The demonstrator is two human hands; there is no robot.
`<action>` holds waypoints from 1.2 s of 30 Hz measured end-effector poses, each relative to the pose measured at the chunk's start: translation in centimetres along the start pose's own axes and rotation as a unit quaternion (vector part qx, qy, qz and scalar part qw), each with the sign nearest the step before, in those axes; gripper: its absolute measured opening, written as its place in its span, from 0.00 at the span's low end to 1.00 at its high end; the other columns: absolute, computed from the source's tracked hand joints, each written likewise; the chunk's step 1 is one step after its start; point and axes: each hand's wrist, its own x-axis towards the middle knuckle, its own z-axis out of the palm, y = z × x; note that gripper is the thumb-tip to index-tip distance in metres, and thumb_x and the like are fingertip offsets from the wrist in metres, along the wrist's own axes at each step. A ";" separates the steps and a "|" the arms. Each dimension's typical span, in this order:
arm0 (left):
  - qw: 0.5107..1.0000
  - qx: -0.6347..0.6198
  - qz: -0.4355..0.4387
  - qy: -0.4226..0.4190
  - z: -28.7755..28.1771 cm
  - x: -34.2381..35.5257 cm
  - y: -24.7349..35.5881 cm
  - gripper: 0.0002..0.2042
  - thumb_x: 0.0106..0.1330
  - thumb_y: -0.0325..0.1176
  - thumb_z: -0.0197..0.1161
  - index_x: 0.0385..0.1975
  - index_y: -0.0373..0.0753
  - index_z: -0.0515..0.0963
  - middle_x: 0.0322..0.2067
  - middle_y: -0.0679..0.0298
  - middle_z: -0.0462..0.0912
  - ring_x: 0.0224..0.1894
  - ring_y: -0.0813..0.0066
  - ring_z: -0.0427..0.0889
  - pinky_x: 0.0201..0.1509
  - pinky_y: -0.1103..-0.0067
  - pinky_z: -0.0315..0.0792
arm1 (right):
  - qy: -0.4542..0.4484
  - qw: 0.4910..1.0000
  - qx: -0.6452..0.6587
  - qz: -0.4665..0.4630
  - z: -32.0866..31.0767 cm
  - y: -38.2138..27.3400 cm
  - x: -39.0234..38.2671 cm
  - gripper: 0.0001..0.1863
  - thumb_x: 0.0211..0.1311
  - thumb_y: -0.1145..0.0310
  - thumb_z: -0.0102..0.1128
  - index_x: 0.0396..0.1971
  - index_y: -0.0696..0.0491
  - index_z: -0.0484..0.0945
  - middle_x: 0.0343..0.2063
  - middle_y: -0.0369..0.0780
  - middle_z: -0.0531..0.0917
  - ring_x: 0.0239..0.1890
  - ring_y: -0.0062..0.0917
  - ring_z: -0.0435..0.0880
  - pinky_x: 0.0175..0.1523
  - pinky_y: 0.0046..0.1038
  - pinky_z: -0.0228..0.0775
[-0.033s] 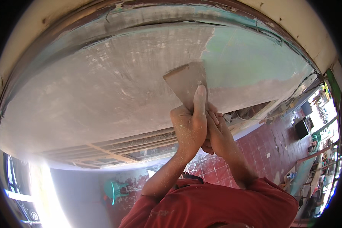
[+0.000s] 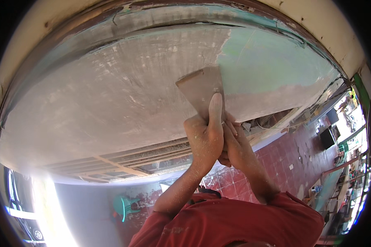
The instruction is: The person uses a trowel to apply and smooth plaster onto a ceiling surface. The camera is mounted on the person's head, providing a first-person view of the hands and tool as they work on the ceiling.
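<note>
Both of my hands are wrapped round the grip of a broad, wedge-shaped scraper (image 2: 198, 87). My left hand (image 2: 205, 136) is closed on it, its thumb stretched along the blade. Tucked against it on the right, my right hand (image 2: 236, 145) is closed too; the handle itself is hidden between the palms. The wide end of the blade lies against a large panel (image 2: 111, 94) with a dull grey-brown face. That end sits just left of a patch of pale green paint (image 2: 268, 61) with a ragged border. Dust and specks cover my hands and forearms.
A ridged, flaking edge (image 2: 152, 29) runs along the panel's far side. Wooden slats with gaps (image 2: 152, 158) line its near side. Beyond are a red tiled floor (image 2: 276, 164), a green plastic chair (image 2: 124, 206) and cluttered shelves (image 2: 346, 185) at the right.
</note>
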 end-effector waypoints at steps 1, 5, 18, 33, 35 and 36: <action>1.000 0.019 -0.011 0.004 -0.1 -0.6 -0.1 0.26 0.75 0.40 0.54 0.13 0.30 0.72 0.13 0.59 0.76 0.16 0.77 0.74 0.23 0.79 0.67 | 0.013 0.994 -0.031 -0.100 0.2 1.9 0.4 0.24 0.77 0.54 0.40 0.53 0.62 0.70 0.31 0.40 0.79 0.34 0.23 0.78 0.40 0.27 0.72; 0.997 0.074 0.005 0.020 -0.4 -1.0 -0.7 0.25 0.74 0.39 0.55 0.16 0.28 0.76 0.14 0.60 0.79 0.18 0.78 0.76 0.23 0.79 0.68 | 0.038 0.995 0.071 -0.055 1.3 1.5 -0.4 0.23 0.76 0.55 0.42 0.53 0.61 0.70 0.30 0.42 0.79 0.32 0.21 0.77 0.40 0.26 0.72; 0.996 0.078 0.051 0.001 0.4 1.1 2.4 0.23 0.73 0.39 0.56 0.20 0.25 0.79 0.15 0.58 0.81 0.21 0.77 0.81 0.23 0.78 0.70 | 0.023 0.994 0.072 -0.075 0.9 -1.2 0.3 0.25 0.78 0.53 0.38 0.54 0.61 0.71 0.23 0.37 0.77 0.21 0.16 0.73 0.25 0.22 0.66; 0.994 0.058 0.086 -0.043 1.7 2.2 4.4 0.24 0.74 0.41 0.55 0.17 0.28 0.77 0.15 0.59 0.79 0.19 0.78 0.77 0.24 0.79 0.68 | 0.004 0.988 0.141 -0.056 0.6 -3.7 0.2 0.27 0.77 0.51 0.39 0.63 0.56 0.63 0.17 0.34 0.70 0.14 0.17 0.67 0.17 0.20 0.57; 0.993 0.099 0.051 -0.039 0.7 0.9 3.6 0.23 0.74 0.40 0.55 0.18 0.28 0.77 0.16 0.59 0.79 0.19 0.78 0.78 0.25 0.79 0.69 | 0.009 0.985 0.153 -0.076 1.3 -2.7 -0.2 0.25 0.77 0.51 0.39 0.59 0.57 0.66 0.13 0.30 0.67 0.09 0.13 0.63 0.12 0.19 0.53; 0.992 0.111 0.052 -0.022 0.3 0.3 3.0 0.23 0.74 0.40 0.55 0.18 0.28 0.78 0.16 0.59 0.79 0.19 0.78 0.78 0.25 0.79 0.69 | 0.017 0.986 0.145 -0.086 1.5 -2.2 0.1 0.24 0.77 0.51 0.39 0.56 0.56 0.67 0.13 0.30 0.66 0.09 0.13 0.62 0.11 0.19 0.53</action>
